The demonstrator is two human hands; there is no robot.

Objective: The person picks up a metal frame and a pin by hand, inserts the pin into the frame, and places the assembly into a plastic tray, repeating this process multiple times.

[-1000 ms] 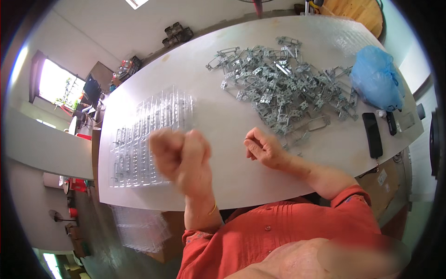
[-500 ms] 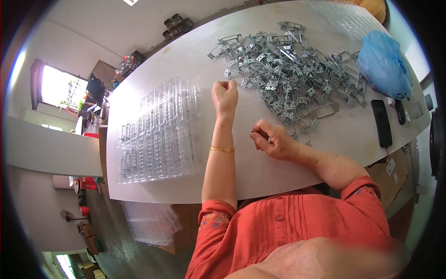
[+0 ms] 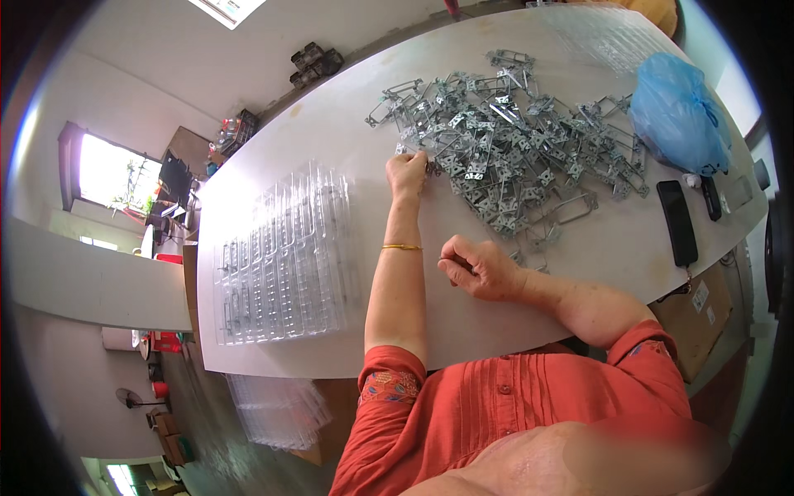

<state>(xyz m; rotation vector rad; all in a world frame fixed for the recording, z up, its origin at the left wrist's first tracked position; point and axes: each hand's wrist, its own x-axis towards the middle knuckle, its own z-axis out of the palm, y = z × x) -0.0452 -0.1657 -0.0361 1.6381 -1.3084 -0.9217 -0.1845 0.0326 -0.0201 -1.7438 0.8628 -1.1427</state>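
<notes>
A heap of small silver metal brackets with wire loops (image 3: 513, 140) covers the far middle of the table. At its left edge my left hand (image 3: 407, 176) reaches out with fingers drawn together, the fingertips against the nearest brackets; what they pinch is hidden. Closer to me, my right hand (image 3: 482, 269) hovers over the table just below the heap, thumb and fingers curled closed. Anything inside that grip is too small or covered to name. To the left lies a stack of clear plastic trays (image 3: 285, 256), with a few metal parts in its left-hand compartments.
A tied blue plastic bag (image 3: 678, 112) stands at the far right, with a black phone (image 3: 678, 223) nearer me. More clear plastic sheets (image 3: 608, 37) lie at the back right. Below the table's left front edge are further clear trays (image 3: 277, 409).
My left hand has shifted slightly right to the heap's edge. My right hand stays curled and sits marginally lower and left. The whole view has tilted a little.
</notes>
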